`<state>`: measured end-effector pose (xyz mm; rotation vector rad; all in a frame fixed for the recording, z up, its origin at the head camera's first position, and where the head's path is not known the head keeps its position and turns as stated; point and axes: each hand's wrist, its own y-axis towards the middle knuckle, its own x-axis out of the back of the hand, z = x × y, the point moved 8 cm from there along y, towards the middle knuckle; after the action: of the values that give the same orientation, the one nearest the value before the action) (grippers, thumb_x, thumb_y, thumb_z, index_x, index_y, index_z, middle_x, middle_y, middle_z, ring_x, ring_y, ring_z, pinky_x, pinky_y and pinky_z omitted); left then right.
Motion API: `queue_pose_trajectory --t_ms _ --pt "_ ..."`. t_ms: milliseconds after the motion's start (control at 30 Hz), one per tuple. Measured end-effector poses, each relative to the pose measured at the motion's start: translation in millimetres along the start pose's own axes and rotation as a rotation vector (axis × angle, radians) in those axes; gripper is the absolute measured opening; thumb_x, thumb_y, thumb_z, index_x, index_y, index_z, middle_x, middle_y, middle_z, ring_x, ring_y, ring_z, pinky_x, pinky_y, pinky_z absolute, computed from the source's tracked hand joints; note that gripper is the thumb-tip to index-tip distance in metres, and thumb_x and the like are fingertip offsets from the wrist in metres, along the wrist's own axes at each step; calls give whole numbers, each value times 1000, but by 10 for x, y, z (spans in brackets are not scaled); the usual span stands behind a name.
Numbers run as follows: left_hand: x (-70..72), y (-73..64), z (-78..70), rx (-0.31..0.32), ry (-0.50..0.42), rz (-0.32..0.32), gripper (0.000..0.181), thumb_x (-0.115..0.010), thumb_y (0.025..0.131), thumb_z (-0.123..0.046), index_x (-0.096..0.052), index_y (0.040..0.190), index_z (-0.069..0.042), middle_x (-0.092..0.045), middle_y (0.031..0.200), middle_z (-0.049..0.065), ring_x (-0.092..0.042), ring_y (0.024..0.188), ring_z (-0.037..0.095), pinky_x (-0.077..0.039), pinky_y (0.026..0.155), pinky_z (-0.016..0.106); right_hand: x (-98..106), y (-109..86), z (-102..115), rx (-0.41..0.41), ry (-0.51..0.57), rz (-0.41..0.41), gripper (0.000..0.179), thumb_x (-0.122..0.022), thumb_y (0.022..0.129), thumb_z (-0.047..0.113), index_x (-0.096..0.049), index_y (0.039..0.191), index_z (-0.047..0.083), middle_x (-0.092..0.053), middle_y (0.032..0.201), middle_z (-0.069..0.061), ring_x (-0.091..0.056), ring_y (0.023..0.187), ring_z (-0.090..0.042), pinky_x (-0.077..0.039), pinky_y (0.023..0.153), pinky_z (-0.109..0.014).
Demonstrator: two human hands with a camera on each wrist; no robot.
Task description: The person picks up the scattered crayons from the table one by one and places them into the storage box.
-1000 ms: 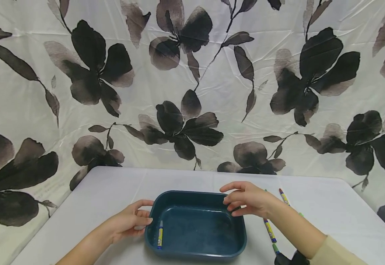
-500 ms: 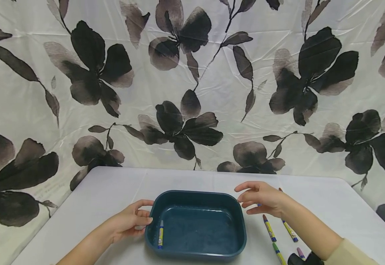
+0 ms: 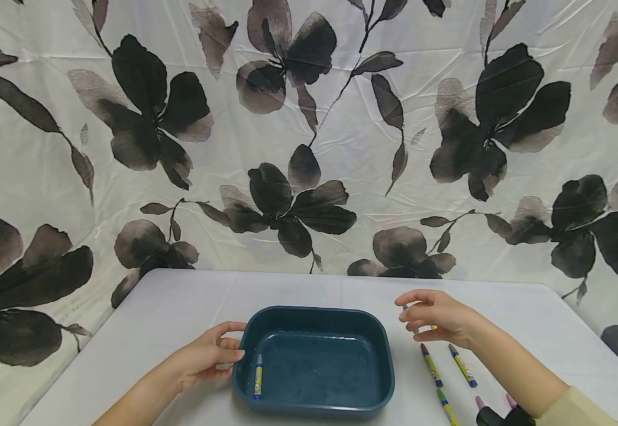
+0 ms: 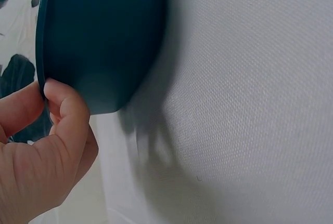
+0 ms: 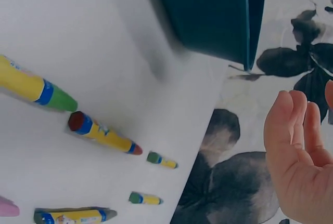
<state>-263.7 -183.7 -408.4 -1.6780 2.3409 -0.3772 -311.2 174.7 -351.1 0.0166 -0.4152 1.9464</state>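
A dark teal tray (image 3: 314, 378) sits on the white table. My left hand (image 3: 210, 354) pinches its left rim; in the left wrist view the thumb and index finger of that hand (image 4: 52, 146) grip the rim. Inside the tray a crayon (image 3: 258, 377) with a yellow and blue wrapper lies near the left wall. Beyond the tray's right side hovers my right hand (image 3: 442, 319), fingers loosely bent, with nothing seen held. Crayons partly show behind its fingers. Nearby lie a brown-red crayon (image 3: 431, 365), a green crayon (image 3: 447, 407) and a grey-tipped crayon (image 3: 463, 365).
Two pink-purple crayon tips (image 3: 480, 402) show beside a black wrist camera (image 3: 505, 416) at the lower right. In the right wrist view, two farther crayons with green ends (image 5: 151, 157) lie near the table's back edge. A floral sheet (image 3: 309, 136) hangs behind the table (image 3: 191, 296).
My right hand has moved right, from over the tray's right rim to above the crayons beside it. My left hand stays at the rim, and the crayon in the tray lies as before.
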Motion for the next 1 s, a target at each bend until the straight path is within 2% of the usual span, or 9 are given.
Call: queue_pose_trajectory --t_ms 467,667,1000 --pt "-5 4 29 1 -57 23 62 -58 88 2 -24 140 0 -48 92 5 -50 75 11 -45 63 19 144 -2 -116 -31 -28 -22 38 -65 83 14 -55 117 0 -60 92 -6 -58 81 -19 -52 72 -36" --pt "-14 8 29 -7 -66 35 63 -58 88 2 -23 140 0 -49 93 6 -50 75 11 -45 63 19 292 -14 -166 -51 -33 -53 38 -65 84 14 -55 118 2 -61 93 -5 -57 81 -20 -52 72 -36" --pt "-16 6 26 -8 -91 48 62 -57 89 3 -23 140 -1 -50 93 6 -51 75 11 -46 63 19 554 -34 -230 -39 5 -64 33 -63 86 13 -57 117 5 -62 94 -5 -60 78 -16 -53 72 -33"
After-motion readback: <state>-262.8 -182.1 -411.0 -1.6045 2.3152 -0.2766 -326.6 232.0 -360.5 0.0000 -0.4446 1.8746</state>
